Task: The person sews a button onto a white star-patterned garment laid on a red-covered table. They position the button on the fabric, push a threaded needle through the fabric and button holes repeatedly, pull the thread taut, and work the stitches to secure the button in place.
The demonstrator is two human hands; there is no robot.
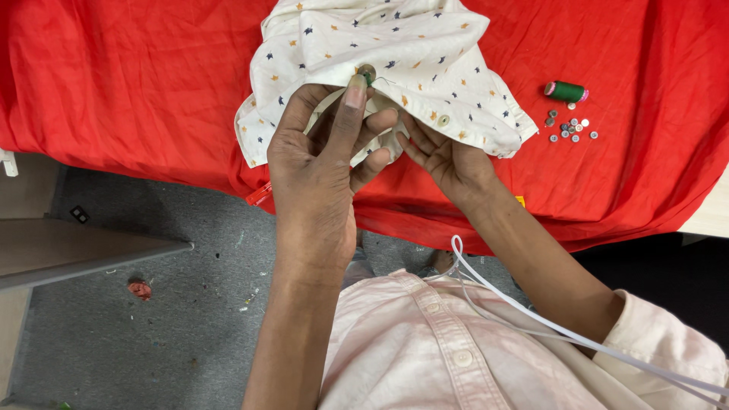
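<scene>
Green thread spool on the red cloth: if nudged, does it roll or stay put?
The green thread spool lies on its side, so it probably rolls if pushed across its axis. The red cloth is wrinkled, which likely stops it soon. It looks small and light; a nudge toward the loose buttons beside it might scatter them.
</scene>
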